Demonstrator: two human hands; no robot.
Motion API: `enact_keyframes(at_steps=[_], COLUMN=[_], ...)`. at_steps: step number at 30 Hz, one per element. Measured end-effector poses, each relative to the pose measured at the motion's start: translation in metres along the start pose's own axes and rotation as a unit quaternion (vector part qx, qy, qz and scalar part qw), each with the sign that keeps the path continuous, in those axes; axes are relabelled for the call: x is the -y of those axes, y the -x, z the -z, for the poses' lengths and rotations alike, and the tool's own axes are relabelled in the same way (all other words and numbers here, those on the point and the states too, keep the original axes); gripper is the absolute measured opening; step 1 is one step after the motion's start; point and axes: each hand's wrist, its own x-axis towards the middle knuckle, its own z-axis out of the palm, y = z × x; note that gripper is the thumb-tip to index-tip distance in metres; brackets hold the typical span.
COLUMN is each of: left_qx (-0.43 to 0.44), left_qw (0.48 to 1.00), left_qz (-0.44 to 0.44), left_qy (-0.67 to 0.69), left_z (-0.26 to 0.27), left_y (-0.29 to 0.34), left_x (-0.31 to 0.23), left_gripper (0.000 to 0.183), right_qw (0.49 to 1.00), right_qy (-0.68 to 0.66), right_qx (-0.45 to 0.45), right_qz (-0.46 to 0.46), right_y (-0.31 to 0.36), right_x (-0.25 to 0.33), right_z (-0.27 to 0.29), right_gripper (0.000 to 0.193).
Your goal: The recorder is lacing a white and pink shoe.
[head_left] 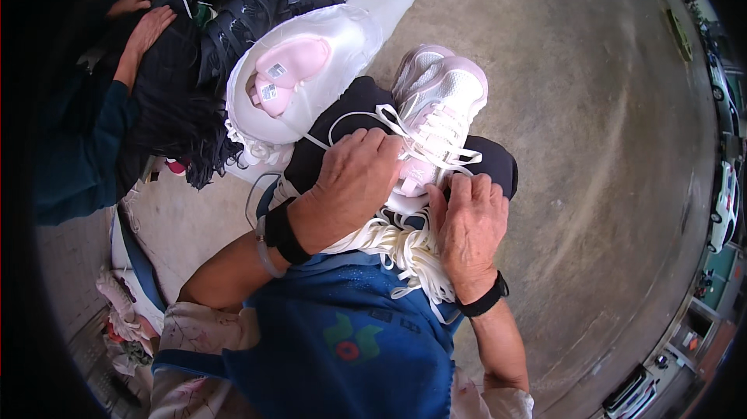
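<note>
A pink-and-white sneaker (447, 112) rests on my dark-trousered lap, toe pointing away, with a second shoe (420, 61) partly hidden behind it. White shoelace (436, 141) crosses its tongue, with loose loops to both sides. My left hand (359, 168) is closed at the left of the shoe's collar, pinching the lace; its fingertips are partly hidden. On the right of the collar, my right hand (473, 220) has curled fingers with thumb and forefinger at a lace end. A thick bundle of cream laces (408, 252) lies below the shoe, over my blue apron (334, 341).
At my left, a translucent plastic bag (354, 42) holds pink padded pieces (292, 61) with white labels. Beyond it, another person's hands (148, 28) touch a pile of black shoes (249, 10) and dark laces. Concrete floor (591, 147) stretches right toward parked vehicles (725, 201).
</note>
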Motion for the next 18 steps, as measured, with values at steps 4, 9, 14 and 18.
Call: enact_keyframes(at_steps=[4, 9, 14, 18], left_qx=[-0.010, 0.012, 0.025, 0.087], left_qw=[0.999, 0.997, 0.998, 0.991], left_qz=[-0.009, 0.016, -0.055, -0.084], left_qy=[0.042, 0.078, 0.013, -0.064], left_z=[-0.008, -0.005, 0.000, 0.002], left_y=[-0.001, -0.009, -0.004, -0.005], left_x=[0.009, 0.012, 0.002, -0.005], left_gripper=[0.020, 0.022, 0.025, 0.023], right_qw=[0.999, 0.984, 0.995, 0.998], right_qy=[-0.028, -0.160, -0.090, -0.013], right_qx=[-0.026, -0.033, -0.015, 0.021], right_qz=[-0.016, -0.066, 0.039, 0.062], right_y=[0.001, -0.004, 0.003, 0.000], right_x=[-0.003, 0.002, -0.002, 0.002], right_z=[-0.006, -0.005, -0.006, -0.010], right_gripper=[0.018, 0.016, 0.025, 0.028])
